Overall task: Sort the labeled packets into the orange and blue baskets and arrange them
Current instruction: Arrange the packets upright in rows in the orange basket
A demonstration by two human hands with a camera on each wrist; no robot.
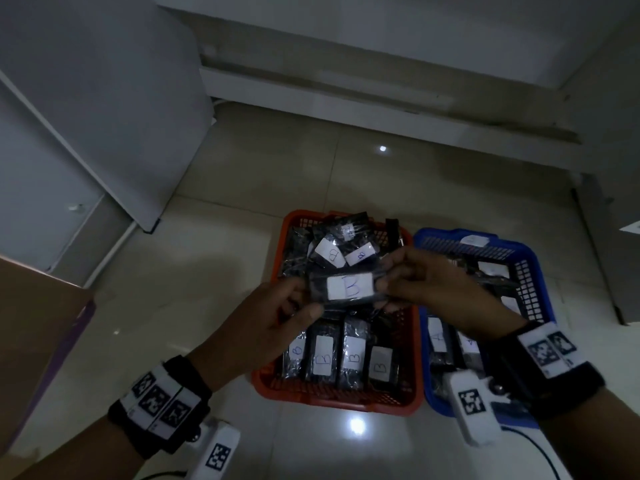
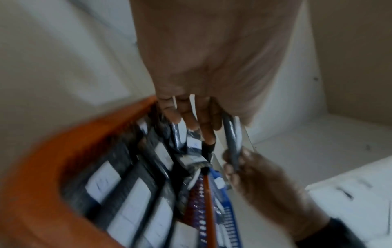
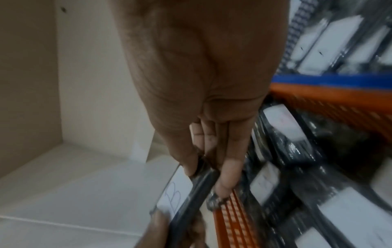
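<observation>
Both hands, left hand (image 1: 273, 317) and right hand (image 1: 433, 285), pinch one B packet (image 1: 349, 287) above the orange basket (image 1: 268, 379); front row of B packets (image 1: 341, 356) arranged (rear heap loose); blue basket (image 1: 540, 271) holds A packets (image 1: 438, 336); arranging remains.

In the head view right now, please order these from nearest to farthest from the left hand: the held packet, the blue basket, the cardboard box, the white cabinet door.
1. The held packet: pinched by the left hand at its left end, over the orange basket.
2. The blue basket: to the right, beyond the orange one.
3. The cardboard box: at the far left edge; close to the basket's rank.
4. The white cabinet door: upper left, farthest.
</observation>
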